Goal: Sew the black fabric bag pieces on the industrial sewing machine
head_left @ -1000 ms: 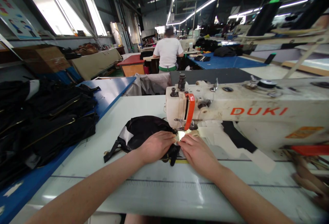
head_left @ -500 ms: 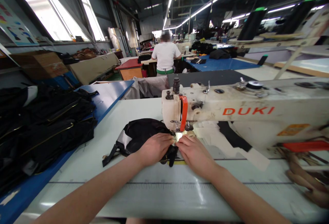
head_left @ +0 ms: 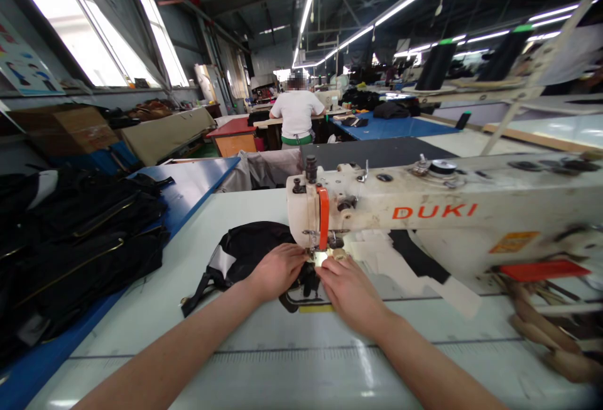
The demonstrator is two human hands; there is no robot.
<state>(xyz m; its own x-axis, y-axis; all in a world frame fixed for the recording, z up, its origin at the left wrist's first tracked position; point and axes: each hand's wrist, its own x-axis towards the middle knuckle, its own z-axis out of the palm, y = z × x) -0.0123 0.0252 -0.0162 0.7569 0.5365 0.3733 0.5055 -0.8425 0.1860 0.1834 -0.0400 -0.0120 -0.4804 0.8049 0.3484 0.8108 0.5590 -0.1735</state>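
Note:
A black fabric bag [head_left: 252, 240] with a grey patch and a dangling strap [head_left: 196, 296] lies to the left of the needle of a white sewing machine [head_left: 353, 206]. My left hand [head_left: 279, 272] is closed on the bag's edge, fingertips just beside the presser foot. Close to the foot's right side, my right hand [head_left: 351, 291] has its fingers pressed together; what they pinch is hidden. Between the hands, a bright light falls on the needle area, behind an orange guard [head_left: 323, 215]. Some black material hangs down between my wrists.
Black bags with gold zippers are heaped [head_left: 85, 240] on a blue-edged table at left. White pieces and a black strip [head_left: 419, 258] lie under the machine arm. A person in a white shirt [head_left: 298, 112] sits ahead, back turned. Thread cones [head_left: 436, 68] stand at right.
The view has shifted, so the machine sits lower and further left. Both hands stay at the needle. The black material between them has moved slightly, baring more of the dark-edged machine plate.

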